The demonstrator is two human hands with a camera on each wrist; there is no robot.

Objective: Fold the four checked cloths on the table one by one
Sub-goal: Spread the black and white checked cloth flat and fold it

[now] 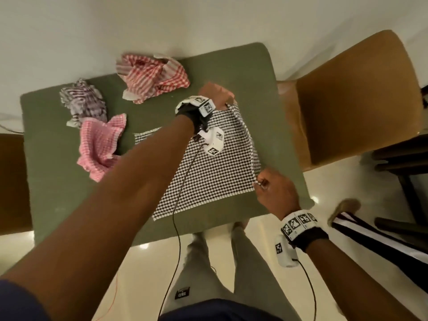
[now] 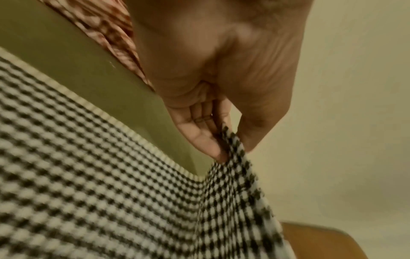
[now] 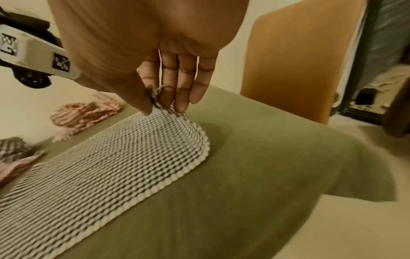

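Note:
A black-and-white checked cloth (image 1: 208, 172) lies spread on the green table (image 1: 58, 181). My left hand (image 1: 228, 101) pinches its far right corner (image 2: 230, 140) between thumb and fingers. My right hand (image 1: 260, 181) pinches the near right corner (image 3: 157, 103), lifted a little off the table. The cloth's right edge curls up between both hands. Three crumpled cloths lie at the far left: a red checked one (image 1: 152, 77), a purple striped one (image 1: 83, 100) and a pink checked one (image 1: 99, 144).
A tan chair (image 1: 359, 93) stands close to the table's right side. Dark furniture legs (image 1: 403, 172) are further right. A brown seat (image 1: 11, 181) is at the left edge. My legs are below the table's near edge. Wrist cables hang in front.

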